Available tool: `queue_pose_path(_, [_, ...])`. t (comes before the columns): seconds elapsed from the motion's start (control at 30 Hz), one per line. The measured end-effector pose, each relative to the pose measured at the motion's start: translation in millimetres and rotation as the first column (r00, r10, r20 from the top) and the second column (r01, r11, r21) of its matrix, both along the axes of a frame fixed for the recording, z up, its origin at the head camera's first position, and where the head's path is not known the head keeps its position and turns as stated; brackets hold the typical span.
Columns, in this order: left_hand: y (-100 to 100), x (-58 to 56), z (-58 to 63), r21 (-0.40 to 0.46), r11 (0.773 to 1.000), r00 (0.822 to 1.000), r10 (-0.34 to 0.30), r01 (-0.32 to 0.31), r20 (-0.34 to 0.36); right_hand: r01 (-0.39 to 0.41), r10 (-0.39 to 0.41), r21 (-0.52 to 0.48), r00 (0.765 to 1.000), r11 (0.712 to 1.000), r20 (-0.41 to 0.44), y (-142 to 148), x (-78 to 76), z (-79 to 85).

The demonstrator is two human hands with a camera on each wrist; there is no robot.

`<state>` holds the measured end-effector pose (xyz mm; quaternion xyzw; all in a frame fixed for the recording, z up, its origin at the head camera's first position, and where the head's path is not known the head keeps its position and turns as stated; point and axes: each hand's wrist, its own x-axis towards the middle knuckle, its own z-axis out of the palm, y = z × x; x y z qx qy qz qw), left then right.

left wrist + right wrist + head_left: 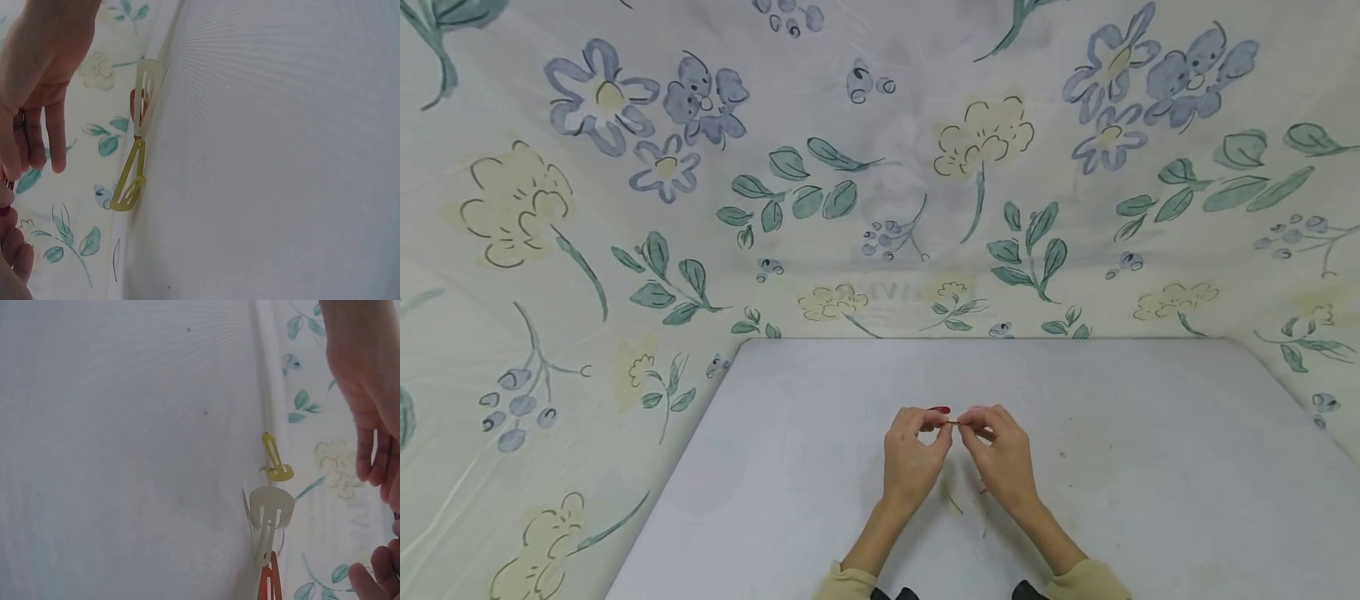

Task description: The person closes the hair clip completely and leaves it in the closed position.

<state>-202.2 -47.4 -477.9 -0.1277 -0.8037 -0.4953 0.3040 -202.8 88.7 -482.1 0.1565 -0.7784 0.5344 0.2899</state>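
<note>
Over the middle of the table, my left hand and right hand are close together with fingertips pinched. The left one grips a red snap hair clip whose rounded end shows above the fingers. A pink piece, seemingly another hair clip, sticks out above the right hand's fingers. A thin dark red strip spans the small gap between the fingertips. Below the hands, a yellow hair clip, an off-white one and an orange one lie on the table. Fingers hide most of the held pieces.
The white table spreads to both sides of the hands, with a few tiny dark specks on the right. A flowered cloth hangs behind its far edge and along the sides.
</note>
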Motion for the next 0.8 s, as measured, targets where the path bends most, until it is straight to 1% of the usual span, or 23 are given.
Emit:
queue_pose_path(0.17, [-1, -0.7, 0.1, -0.004, 1.000, 1.000, -0.009, 0.009, 0.001, 0.019, -0.019, 0.007, 1.000, 1.000, -0.006, -2, 0.1, -0.3])
queue_pose_path(0.3, [-3, -1.7, 0.4, -0.001, 1.000, 0.998, -0.028, 0.028, 0.050, 0.016, -0.016, -0.008, 1.000, 1.000, 0.018, -3, 0.6, 0.1])
queue_pose_path(0.4, [-5, -1.3, 1.0, -0.001, 0.999, 0.994, -0.049, 0.049, 0.101, 0.005, -0.004, -0.022, 0.999, 1.000, 0.049, -3, 0.7, 0.3])
queue_pose_path(0.5, [-7, -1.2, 0.5, 0.000, 0.998, 0.989, -0.066, 0.067, 0.134, -0.009, 0.010, -0.020, 0.997, 1.000, 0.074, -3, 0.5, 1.1])
queue_pose_path(0.8, [-10, -1.0, 0.1, -0.017, 0.997, 0.986, -0.068, 0.072, 0.155, -0.050, 0.051, -0.013, 0.990, 0.999, 0.128, -2, 0.3, 3.5])
